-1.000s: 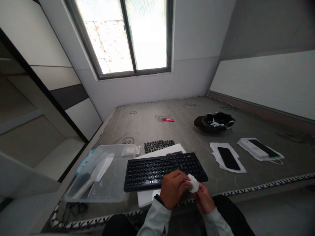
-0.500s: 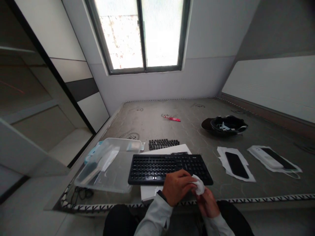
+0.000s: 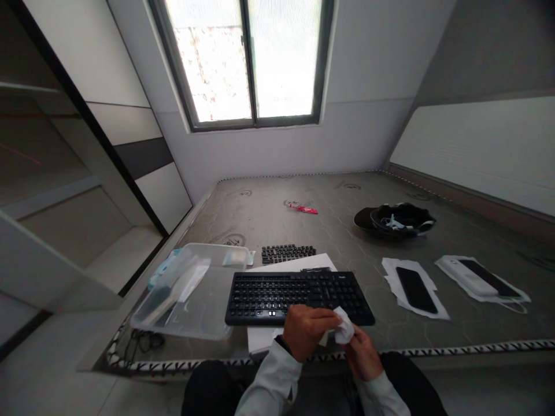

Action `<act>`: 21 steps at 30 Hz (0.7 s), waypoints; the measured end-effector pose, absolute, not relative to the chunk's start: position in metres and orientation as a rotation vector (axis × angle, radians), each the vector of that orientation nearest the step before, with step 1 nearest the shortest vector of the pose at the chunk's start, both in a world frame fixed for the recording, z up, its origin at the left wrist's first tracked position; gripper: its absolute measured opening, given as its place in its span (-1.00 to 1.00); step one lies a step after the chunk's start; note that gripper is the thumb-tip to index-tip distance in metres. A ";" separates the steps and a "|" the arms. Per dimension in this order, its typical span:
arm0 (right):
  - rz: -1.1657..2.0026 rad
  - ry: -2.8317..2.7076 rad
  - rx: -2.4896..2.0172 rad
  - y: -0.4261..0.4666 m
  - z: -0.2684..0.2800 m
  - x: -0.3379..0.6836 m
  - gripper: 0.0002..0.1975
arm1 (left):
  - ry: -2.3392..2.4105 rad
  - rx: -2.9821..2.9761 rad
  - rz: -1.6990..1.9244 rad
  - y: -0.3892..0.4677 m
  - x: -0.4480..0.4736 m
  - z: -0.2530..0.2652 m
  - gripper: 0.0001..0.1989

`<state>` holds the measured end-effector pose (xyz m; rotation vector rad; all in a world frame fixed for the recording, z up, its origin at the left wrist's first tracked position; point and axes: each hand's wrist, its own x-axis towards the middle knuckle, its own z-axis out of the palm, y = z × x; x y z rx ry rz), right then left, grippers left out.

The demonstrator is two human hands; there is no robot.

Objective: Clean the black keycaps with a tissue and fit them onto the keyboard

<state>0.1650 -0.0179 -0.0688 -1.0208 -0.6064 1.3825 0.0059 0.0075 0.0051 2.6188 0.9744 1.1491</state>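
A crumpled white tissue (image 3: 344, 327) is pinched between both hands, just in front of the black keyboard's lower right edge. My left hand (image 3: 306, 329) grips the tissue's left side with its fingertips; its back hides part of the keyboard's front edge. From the right, my right hand (image 3: 363, 351) holds the other side between thumb and fingers. The black keyboard (image 3: 269, 297) lies on a white flat box or board (image 3: 259, 340). Behind it rests a group of loose black keycaps (image 3: 288, 253) set in rows.
A clear plastic bin (image 3: 199, 323) with papers stands left, a black cable (image 3: 143, 341) near its front corner. To the right lie a phone (image 3: 416, 290) on white paper and another phone with a white device (image 3: 472, 278). Farther back are a cap (image 3: 394, 222) and a red packet (image 3: 303, 208).
Both hands have shifted slightly left with the tissue, and its shape between the fingers has changed. The keyboard and other things have stayed in place.
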 end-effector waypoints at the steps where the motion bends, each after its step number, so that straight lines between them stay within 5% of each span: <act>1: 1.378 -0.612 -1.022 -0.018 -0.067 0.165 -0.55 | 0.957 2.622 1.151 0.007 0.006 0.005 -0.79; 21: 1.300 -0.696 -1.144 -0.019 -0.063 0.166 -0.56 | 0.991 2.707 1.013 0.005 0.010 0.017 -0.86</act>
